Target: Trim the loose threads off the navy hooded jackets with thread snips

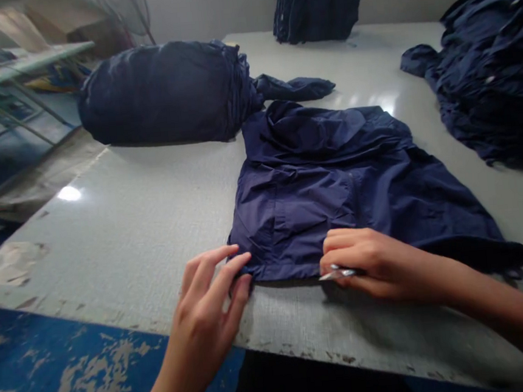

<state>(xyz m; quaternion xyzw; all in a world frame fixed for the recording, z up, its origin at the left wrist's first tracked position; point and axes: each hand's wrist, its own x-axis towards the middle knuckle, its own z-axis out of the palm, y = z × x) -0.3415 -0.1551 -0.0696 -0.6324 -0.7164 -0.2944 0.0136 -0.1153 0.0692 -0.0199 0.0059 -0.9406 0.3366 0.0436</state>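
A navy blue garment [316, 197] lies spread and wrinkled on the pale table, its near hem close to the front edge. At its near left corner is my left hand [210, 298], fingers apart and fingertips touching the cloth. My right hand [370, 259] is closed and rests on the near hem, to the right of the left hand. Small silver thread snips [339, 272] stick out of it with the pointed tip toward the left; their handles are hidden in the palm.
A large rolled navy bundle [161, 95] lies at the back left of the table [166, 210]. Folded navy garments [318, 8] stand at the far end. A heap of navy clothing [498, 71] is on the right. Another table [39, 60] stands at far left, beyond the floor.
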